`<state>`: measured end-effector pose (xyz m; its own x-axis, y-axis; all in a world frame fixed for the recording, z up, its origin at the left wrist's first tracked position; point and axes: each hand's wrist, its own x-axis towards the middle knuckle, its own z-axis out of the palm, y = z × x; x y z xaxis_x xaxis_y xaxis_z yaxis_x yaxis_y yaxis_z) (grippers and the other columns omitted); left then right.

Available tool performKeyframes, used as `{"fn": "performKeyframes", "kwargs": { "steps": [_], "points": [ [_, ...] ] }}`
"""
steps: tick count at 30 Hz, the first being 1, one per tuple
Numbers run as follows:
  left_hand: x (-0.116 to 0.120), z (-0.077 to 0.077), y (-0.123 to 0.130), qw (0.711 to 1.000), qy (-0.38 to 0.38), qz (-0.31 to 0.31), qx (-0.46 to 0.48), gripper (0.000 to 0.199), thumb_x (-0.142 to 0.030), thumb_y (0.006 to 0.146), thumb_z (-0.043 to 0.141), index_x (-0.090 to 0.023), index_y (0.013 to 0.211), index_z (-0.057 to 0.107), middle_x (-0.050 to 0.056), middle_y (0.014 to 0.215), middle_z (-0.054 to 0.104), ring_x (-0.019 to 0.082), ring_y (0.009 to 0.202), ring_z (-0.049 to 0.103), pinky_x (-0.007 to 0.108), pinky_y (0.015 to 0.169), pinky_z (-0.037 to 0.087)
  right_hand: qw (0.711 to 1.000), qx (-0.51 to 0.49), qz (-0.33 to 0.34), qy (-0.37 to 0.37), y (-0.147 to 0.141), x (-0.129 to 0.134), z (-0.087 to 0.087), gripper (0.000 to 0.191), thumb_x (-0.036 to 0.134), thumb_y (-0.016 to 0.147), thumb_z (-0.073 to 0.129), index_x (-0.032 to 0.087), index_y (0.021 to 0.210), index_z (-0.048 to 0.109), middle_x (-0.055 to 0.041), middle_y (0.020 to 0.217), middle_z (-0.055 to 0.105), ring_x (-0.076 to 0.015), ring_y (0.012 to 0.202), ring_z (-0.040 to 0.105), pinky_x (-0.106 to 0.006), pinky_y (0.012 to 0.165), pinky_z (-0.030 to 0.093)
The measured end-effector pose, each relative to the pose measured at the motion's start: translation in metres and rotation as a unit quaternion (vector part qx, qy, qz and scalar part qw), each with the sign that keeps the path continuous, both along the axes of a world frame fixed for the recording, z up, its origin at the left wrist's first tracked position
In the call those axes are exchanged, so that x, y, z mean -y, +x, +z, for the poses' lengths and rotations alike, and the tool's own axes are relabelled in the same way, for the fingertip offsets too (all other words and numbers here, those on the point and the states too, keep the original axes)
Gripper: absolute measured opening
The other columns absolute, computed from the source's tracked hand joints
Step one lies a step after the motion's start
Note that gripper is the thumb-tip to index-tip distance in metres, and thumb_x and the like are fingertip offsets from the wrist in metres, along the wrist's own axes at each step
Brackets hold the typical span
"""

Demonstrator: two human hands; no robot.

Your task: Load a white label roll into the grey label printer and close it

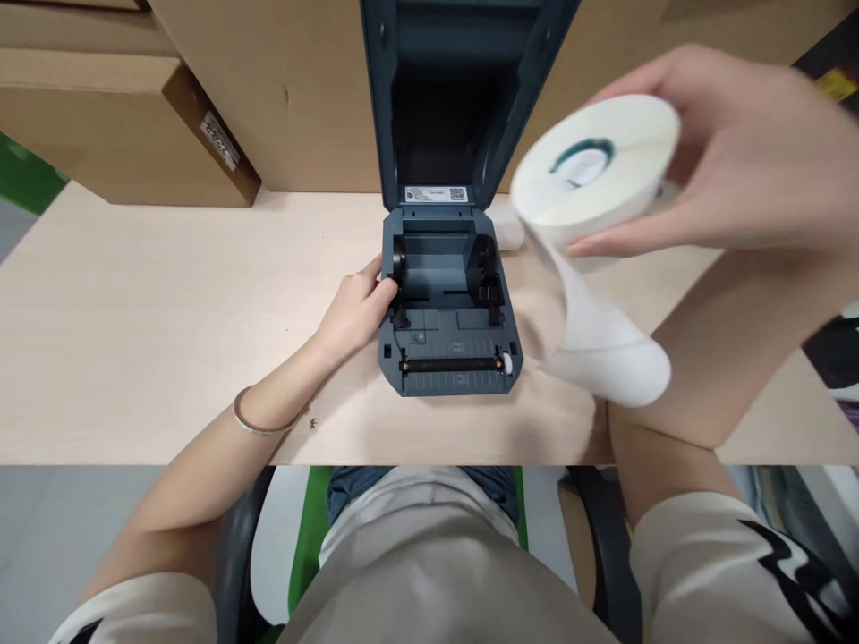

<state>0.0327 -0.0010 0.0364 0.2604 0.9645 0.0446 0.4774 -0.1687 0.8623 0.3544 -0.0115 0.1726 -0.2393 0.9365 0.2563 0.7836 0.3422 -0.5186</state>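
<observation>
A dark blue-grey label printer (443,322) stands on the table with its lid (470,98) raised, showing the roll bay and a black roller near the front. My left hand (359,304) grips the printer's left side wall, thumb over the rim and fingers hidden behind it. Up and to the right of the printer, my right hand (725,161) holds a roll of white labels (631,134) by its edge, tilted in the air. A loose strip (604,358) hangs from the roll and curls towards the printer's right side.
Cardboard boxes (100,125) stand at the back left, and a large cardboard panel (301,98) rises behind the printer. A white rolled piece (508,228) lies at the printer's right. The pale wooden table (167,331) ends at its front edge before my lap.
</observation>
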Motion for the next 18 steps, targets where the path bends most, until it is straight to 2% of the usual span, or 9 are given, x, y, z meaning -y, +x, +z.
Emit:
{"fn": "performKeyframes", "kwargs": {
  "steps": [3, 5, 7, 10, 15, 18],
  "points": [
    [0.000, 0.000, 0.000, 1.000, -0.003, -0.001, 0.005, 0.037, -0.032, 0.088, 0.045, -0.018, 0.110, 0.071, 0.000, 0.078, 0.063, 0.020, 0.081, 0.054, 0.030, 0.073, 0.041, 0.991, -0.030, 0.129, 0.011, -0.048, -0.007, -0.010, 0.080, 0.063, 0.070, 0.088, 0.023, 0.136, 0.065, -0.0082, 0.139, 0.069, -0.0322, 0.127, 0.067, -0.046, 0.106, 0.058],
    [0.000, 0.000, 0.000, 1.000, -0.006, 0.000, 0.004, 0.038, -0.033, 0.088, 0.046, -0.017, 0.111, 0.071, 0.001, 0.083, 0.066, 0.020, 0.083, 0.056, 0.030, 0.074, 0.043, 0.986, -0.013, 0.167, 0.014, -0.069, -0.014, -0.020, 0.069, 0.046, 0.074, 0.088, 0.024, 0.135, 0.066, -0.0070, 0.139, 0.071, -0.0316, 0.128, 0.068, -0.043, 0.107, 0.057],
    [0.000, 0.002, 0.001, 1.000, -0.008, 0.001, 0.002, 0.038, -0.034, 0.089, 0.046, -0.017, 0.112, 0.070, 0.002, 0.086, 0.067, 0.020, 0.085, 0.057, 0.030, 0.074, 0.043, 0.983, 0.038, 0.179, 0.011, -0.080, -0.020, -0.030, 0.064, 0.036, 0.074, 0.085, 0.025, 0.134, 0.068, -0.0057, 0.137, 0.073, -0.0316, 0.126, 0.068, -0.042, 0.106, 0.057],
    [0.001, 0.003, 0.001, 1.000, -0.007, 0.003, 0.002, 0.037, -0.032, 0.088, 0.046, -0.016, 0.110, 0.071, 0.001, 0.084, 0.066, 0.020, 0.083, 0.056, 0.029, 0.072, 0.042, 0.977, 0.102, 0.190, -0.007, -0.089, -0.026, -0.041, 0.058, 0.034, 0.074, 0.080, 0.026, 0.131, 0.071, -0.0056, 0.136, 0.073, -0.0317, 0.123, 0.069, -0.043, 0.103, 0.055],
    [0.001, 0.001, 0.001, 1.000, -0.003, -0.003, 0.006, 0.034, -0.028, 0.087, 0.046, -0.017, 0.108, 0.071, -0.001, 0.076, 0.058, 0.017, 0.075, 0.049, 0.028, 0.068, 0.038, 0.969, 0.174, 0.177, -0.014, -0.100, -0.035, -0.060, 0.073, 0.039, 0.072, 0.078, 0.022, 0.142, 0.066, -0.0099, 0.137, 0.071, -0.0343, 0.122, 0.067, -0.046, 0.101, 0.050],
    [-0.001, -0.001, 0.000, 1.000, -0.008, 0.000, 0.008, 0.036, -0.028, 0.086, 0.047, -0.017, 0.111, 0.071, -0.003, 0.070, 0.053, 0.017, 0.072, 0.047, 0.028, 0.065, 0.036, 0.965, 0.188, 0.182, -0.015, -0.104, -0.043, -0.072, 0.075, 0.040, 0.071, 0.076, 0.020, 0.143, 0.065, -0.0120, 0.135, 0.071, -0.0351, 0.123, 0.066, -0.047, 0.106, 0.047]
  ]
}}
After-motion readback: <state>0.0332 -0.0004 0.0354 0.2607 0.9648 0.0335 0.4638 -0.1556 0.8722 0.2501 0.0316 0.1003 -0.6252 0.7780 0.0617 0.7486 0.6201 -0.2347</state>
